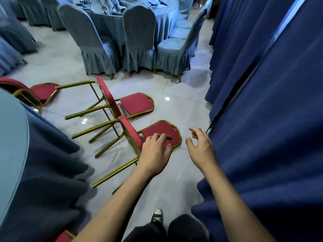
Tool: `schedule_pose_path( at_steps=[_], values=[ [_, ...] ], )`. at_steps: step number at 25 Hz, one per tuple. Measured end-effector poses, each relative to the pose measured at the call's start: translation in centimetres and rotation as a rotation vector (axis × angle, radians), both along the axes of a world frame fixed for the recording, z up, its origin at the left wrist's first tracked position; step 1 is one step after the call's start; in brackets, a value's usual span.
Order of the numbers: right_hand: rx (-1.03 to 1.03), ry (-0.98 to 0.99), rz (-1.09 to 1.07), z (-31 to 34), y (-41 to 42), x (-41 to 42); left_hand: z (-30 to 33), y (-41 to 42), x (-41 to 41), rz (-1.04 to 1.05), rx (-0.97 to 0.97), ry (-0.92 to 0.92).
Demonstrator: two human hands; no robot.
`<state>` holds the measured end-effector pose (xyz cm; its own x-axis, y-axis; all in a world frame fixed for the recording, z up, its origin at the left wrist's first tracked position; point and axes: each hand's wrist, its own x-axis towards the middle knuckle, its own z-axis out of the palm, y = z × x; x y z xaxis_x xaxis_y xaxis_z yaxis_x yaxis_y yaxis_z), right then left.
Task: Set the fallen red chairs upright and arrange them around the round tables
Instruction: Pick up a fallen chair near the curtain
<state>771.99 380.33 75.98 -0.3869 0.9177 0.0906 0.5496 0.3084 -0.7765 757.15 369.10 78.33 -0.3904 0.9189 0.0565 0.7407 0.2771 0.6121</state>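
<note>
Down at the centre of the frame, the nearest fallen chair (134, 137) lies on its back on glossy pale floor tiles (174, 180), its gold-painted metal tube legs pointing toward the left edge and its padded red backrest flat on the floor. The left hand (154, 154) reaches over that backrest with fingers spread and only slightly bent, the fingertips seeming to touch the red fabric near its gold rim; it grips nothing. The right hand (201, 147), just right of the chair, hovers with loosely curled fingers, holding nothing.

Just above it in the frame, a second fallen chair (118, 102) lies the same way, its rounded-corner red backrest framed in gold tubing. At the left edge, a third red chair (35, 92) is partly hidden behind a round table (12, 145) draped in thick grey-blue cloth. Across the upper middle, pleated grey-blue covered chairs (138, 41) ring another clothed table. Heavy, deep-blue folded curtains (271, 102) fill the right side.
</note>
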Motion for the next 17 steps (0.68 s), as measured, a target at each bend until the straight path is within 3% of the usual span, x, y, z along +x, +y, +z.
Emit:
schedule_pose_path(
  at_steps=[7,11,17],
  values=[
    [-0.008,-0.029,0.068,-0.2,17.6,-6.7,0.1,15.2,-5.3,0.094,0.02,0.03],
    [-0.039,-0.063,0.229,-1.5,26.9,-11.8,-1.2,23.8,-7.5,0.19,-0.016,0.009],
    [-0.077,-0.129,0.544,-2.0,38.8,-21.1,-2.3,32.3,-10.7,0.515,-0.061,-0.052]
  ],
)
